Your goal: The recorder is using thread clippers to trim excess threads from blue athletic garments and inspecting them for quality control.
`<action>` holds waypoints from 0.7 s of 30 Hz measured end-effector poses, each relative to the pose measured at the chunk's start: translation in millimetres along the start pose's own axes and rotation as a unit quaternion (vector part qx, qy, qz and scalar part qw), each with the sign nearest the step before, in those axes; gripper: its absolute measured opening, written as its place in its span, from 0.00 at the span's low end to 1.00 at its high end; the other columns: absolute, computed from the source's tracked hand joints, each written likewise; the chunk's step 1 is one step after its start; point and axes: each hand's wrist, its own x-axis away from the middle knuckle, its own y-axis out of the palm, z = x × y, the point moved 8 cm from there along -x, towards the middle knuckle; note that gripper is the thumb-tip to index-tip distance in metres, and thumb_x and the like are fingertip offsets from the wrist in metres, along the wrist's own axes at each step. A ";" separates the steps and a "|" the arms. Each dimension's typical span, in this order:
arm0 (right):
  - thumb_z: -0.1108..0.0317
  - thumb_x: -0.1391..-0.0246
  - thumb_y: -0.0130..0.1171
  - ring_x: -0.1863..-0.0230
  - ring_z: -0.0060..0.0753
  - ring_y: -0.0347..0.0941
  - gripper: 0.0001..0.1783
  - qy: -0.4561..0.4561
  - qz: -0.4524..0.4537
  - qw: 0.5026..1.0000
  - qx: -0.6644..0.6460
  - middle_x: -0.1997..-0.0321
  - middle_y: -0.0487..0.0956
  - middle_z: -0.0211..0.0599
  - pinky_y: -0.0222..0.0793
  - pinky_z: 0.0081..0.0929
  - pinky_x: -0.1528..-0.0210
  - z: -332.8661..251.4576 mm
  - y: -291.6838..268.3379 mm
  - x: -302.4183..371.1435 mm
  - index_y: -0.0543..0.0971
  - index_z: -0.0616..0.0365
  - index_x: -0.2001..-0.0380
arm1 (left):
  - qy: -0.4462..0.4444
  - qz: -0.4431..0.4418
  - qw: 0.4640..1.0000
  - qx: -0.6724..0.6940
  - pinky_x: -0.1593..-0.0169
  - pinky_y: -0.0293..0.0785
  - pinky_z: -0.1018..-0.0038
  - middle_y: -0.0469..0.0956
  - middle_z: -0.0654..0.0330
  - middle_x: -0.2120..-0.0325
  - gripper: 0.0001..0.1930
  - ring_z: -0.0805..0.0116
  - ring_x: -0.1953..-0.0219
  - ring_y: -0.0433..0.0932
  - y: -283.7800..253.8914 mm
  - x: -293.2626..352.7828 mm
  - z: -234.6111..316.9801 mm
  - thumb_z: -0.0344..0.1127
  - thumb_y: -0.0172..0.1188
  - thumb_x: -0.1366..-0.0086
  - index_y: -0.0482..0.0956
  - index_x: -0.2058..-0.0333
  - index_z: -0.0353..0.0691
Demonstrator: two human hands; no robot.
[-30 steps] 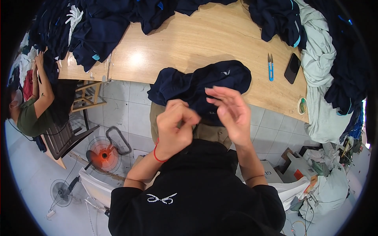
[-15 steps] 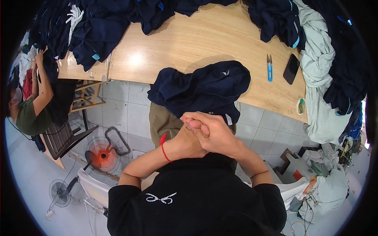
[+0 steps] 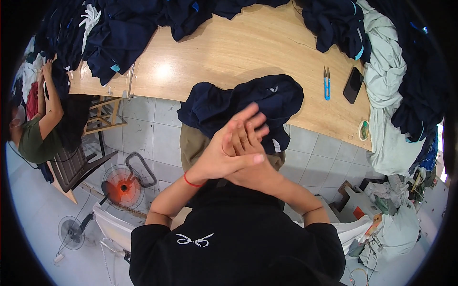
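Note:
My hands are crossed and touching in front of my lap, with nothing seen between them. My left hand [image 3: 217, 155], with a red string bracelet [image 3: 194, 180] at its wrist, is open; its fingers point up and right, and its thumb lies across the other hand. My right hand [image 3: 257, 175] rests against it from the right, its fingers up and apart, partly hidden by the left. Just beyond is a bunched navy garment [image 3: 224, 109], draped from the table edge over my khaki-clad lap.
On the wooden table [image 3: 210, 52] are blue-handled thread snips [image 3: 327, 84], a black phone [image 3: 353, 86] and a small round dish [image 3: 364, 130]. Navy garments [image 3: 119, 38] and pale cloth [image 3: 384, 86] line its edges. A co-worker [image 3: 40, 124] sits at left near a fan [image 3: 124, 187].
My hands, clasped with curled fingers before, have opened out. Their fingers have straightened upward over the navy garment, and my left hand has come over the right. The garment stays put.

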 end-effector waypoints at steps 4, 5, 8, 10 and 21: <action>0.60 0.38 0.68 0.25 0.59 0.62 0.42 0.085 -0.138 0.984 -0.079 0.23 0.66 0.52 0.62 0.50 0.27 11.3 39.1 45.3 0.64 0.60 0.25 | 0.108 0.043 0.924 -0.364 0.45 0.85 0.69 0.86 0.50 0.52 0.20 0.60 0.48 0.88 0.8 0.4 4.3 0.14 0.61 0.34 0.79 0.44 0.30; 0.63 0.42 0.70 0.37 0.57 0.69 0.30 0.103 -0.113 0.983 -0.103 0.39 0.72 0.52 0.67 0.50 0.38 12.8 47.1 46.8 0.72 0.61 0.41 | 0.101 0.061 0.915 -0.386 0.50 0.85 0.70 0.87 0.51 0.57 0.17 0.62 0.55 0.89 0.8 3.1 0.7 0.14 0.62 0.36 0.82 0.49 0.30; 0.61 0.47 0.72 0.43 0.57 0.73 0.22 0.125 -0.135 0.969 -0.166 0.49 0.77 0.53 0.69 0.51 0.45 17.1 51.8 38.6 0.79 0.60 0.53 | 0.101 0.030 0.894 -0.435 0.53 0.86 0.70 0.86 0.51 0.57 0.14 0.56 0.59 0.89 2.3 7.0 -4.0 0.16 0.62 0.36 0.81 0.51 0.31; 0.53 0.49 0.75 0.33 0.61 0.67 0.31 0.138 -0.226 0.934 -0.241 0.38 0.72 0.56 0.64 0.54 0.34 16.6 59.5 32.0 0.80 0.59 0.46 | 0.104 0.027 0.887 -0.449 0.53 0.86 0.69 0.86 0.51 0.58 0.14 0.55 0.59 0.89 2.7 9.1 -4.8 0.16 0.62 0.36 0.80 0.52 0.31; 0.37 0.51 0.81 0.31 0.53 0.74 0.48 -0.058 -0.421 0.868 -0.258 0.36 0.82 0.55 0.65 0.43 0.27 6.9 34.5 27.6 0.81 0.66 0.39 | 0.240 0.073 0.827 -0.503 0.24 0.60 0.44 0.61 0.31 0.26 0.47 0.29 0.22 0.55 -6.4 21.7 0.6 0.36 0.70 0.32 0.52 0.24 0.25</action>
